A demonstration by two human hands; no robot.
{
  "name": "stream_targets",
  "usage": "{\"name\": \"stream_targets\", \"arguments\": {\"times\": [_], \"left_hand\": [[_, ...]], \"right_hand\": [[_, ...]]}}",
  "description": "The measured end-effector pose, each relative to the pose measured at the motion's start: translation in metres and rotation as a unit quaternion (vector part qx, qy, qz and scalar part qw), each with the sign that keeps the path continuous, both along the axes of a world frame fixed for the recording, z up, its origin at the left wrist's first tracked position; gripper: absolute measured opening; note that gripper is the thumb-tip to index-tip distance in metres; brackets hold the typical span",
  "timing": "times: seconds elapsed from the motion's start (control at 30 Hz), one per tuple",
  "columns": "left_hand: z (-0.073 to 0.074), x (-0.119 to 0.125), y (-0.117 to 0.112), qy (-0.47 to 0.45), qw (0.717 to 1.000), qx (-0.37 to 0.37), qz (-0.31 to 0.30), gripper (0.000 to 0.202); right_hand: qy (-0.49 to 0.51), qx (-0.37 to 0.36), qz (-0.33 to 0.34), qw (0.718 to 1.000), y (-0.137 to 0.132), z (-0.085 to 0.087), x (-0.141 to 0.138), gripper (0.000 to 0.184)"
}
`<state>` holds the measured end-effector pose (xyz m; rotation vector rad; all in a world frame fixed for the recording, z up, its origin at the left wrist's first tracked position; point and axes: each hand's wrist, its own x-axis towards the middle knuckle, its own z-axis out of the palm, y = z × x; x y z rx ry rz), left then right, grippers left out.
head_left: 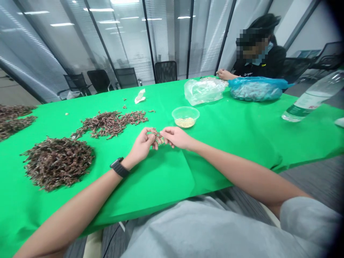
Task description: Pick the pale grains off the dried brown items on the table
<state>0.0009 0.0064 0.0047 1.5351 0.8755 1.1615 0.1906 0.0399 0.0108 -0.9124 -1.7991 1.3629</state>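
My left hand (145, 143) is closed, thumb against fingers, on a small dried brown piece (156, 133), which looks like a shrivelled pod or root. Fingertips of my right hand (176, 137) pinch at the same spot; whether they grip the same piece is too small to tell. Pale yellowish bits show between the two hands. Just beyond them stands a clear plastic bowl (197, 115) with pale grains (185, 123) in its bottom. To the left lie a tall heap of similar dried pieces (59, 161) and a flatter, spread-out pile (107, 123).
A green cloth (161, 175) covers the table. Further back lie a crumpled white scrap (140, 96), a clear plastic bag (202, 91) and a filled blue bag (256, 89). A bottle (309, 102) leans at right. Another person (258, 53) sits at the far right corner.
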Motion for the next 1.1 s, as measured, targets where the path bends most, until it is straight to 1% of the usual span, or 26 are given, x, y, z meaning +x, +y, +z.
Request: {"name": "stream_targets", "arguments": {"times": [0.07, 0.1, 0.23, 0.37, 0.5, 0.7, 0.87, 0.97, 1.1], "left_hand": [[-0.0008, -0.0012, 0.0016, 0.005, 1.0, -0.002, 0.002, 0.04], [-0.0011, -0.0016, 0.002, 0.01, 1.0, -0.003, 0.006, 0.039], [-0.0013, -0.0023, 0.002, 0.025, 0.999, 0.004, 0.028, 0.037], [0.0, -0.0017, 0.0017, 0.021, 0.999, 0.019, 0.019, 0.035], [0.0007, -0.0006, 0.0012, 0.007, 0.999, 0.023, 0.025, 0.034], [-0.0007, -0.0003, 0.0022, 0.002, 0.999, 0.017, 0.027, 0.035], [-0.0038, -0.0029, 0.0049, 0.004, 1.0, 0.012, 0.026, 0.032], [-0.0059, -0.0048, 0.0064, 0.025, 0.998, 0.029, 0.052, 0.03], [-0.0043, -0.0036, 0.005, 0.083, 0.986, 0.072, 0.123, 0.025]], "right_hand": [[0.011, -0.016, 0.029, 0.999, -0.0017, 0.0, -0.0011, 0.032], [0.019, -0.02, 0.033, 0.999, -0.0024, 0.0, -0.0016, 0.032], [0.037, -0.025, 0.031, 0.999, -0.0034, -0.0001, -0.0014, 0.03], [0.052, -0.05, 0.044, 0.996, -0.0036, -0.0015, -0.0009, 0.029], [0.067, -0.069, 0.033, 0.995, -0.0039, -0.0031, -0.0018, 0.028], [0.064, -0.057, 0.037, 0.996, -0.0032, -0.0052, -0.0019, 0.033], [0.045, -0.035, 0.031, 0.998, -0.0045, -0.0074, -0.0032, 0.032], [0.045, -0.026, 0.032, 0.998, -0.0057, -0.007, -0.0036, 0.029], [0.05, -0.023, 0.002, 0.998, -0.0056, -0.0064, -0.0035, 0.03]]}}
